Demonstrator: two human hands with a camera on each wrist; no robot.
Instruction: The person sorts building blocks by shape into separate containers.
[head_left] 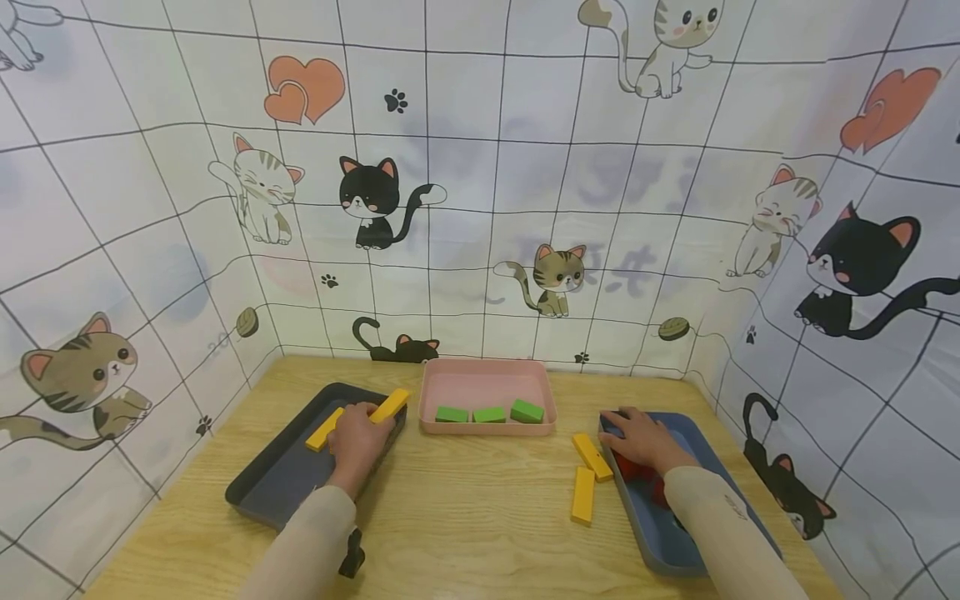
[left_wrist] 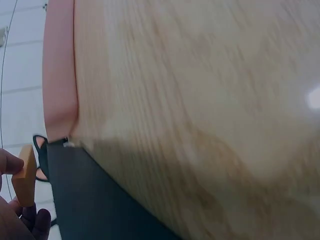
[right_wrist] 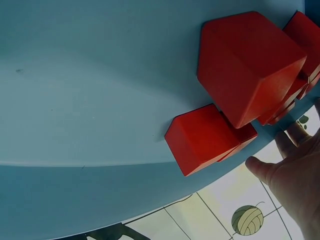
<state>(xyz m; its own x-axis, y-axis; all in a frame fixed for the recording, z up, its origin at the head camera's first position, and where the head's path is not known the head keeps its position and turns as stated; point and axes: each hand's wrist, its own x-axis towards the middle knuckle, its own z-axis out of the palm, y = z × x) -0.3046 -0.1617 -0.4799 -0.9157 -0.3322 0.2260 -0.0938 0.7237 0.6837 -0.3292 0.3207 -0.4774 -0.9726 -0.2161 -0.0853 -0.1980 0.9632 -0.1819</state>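
Observation:
My left hand [head_left: 358, 442] pinches a yellow block [head_left: 391, 406] between thumb and fingers above the far end of the dark grey tray [head_left: 277, 479]. The same held block [left_wrist: 25, 177] appears at the left edge of the left wrist view. Just left of that hand, a second yellow block [head_left: 324, 429] lies in the tray. My right hand [head_left: 647, 442] is over the far left part of the blue tray [head_left: 671, 546], fingers spread. Beneath it are several red blocks [right_wrist: 250, 65], partly covered by the hand and sleeve in the head view. Nothing shows in its grasp.
A pink tray [head_left: 486, 428] at the back middle holds three green blocks [head_left: 489, 415]. On the wooden table [head_left: 472, 517], two yellow blocks [head_left: 583, 496] lie left of the blue tray. A cat-patterned sheet [head_left: 465, 167] hangs behind and on both sides.

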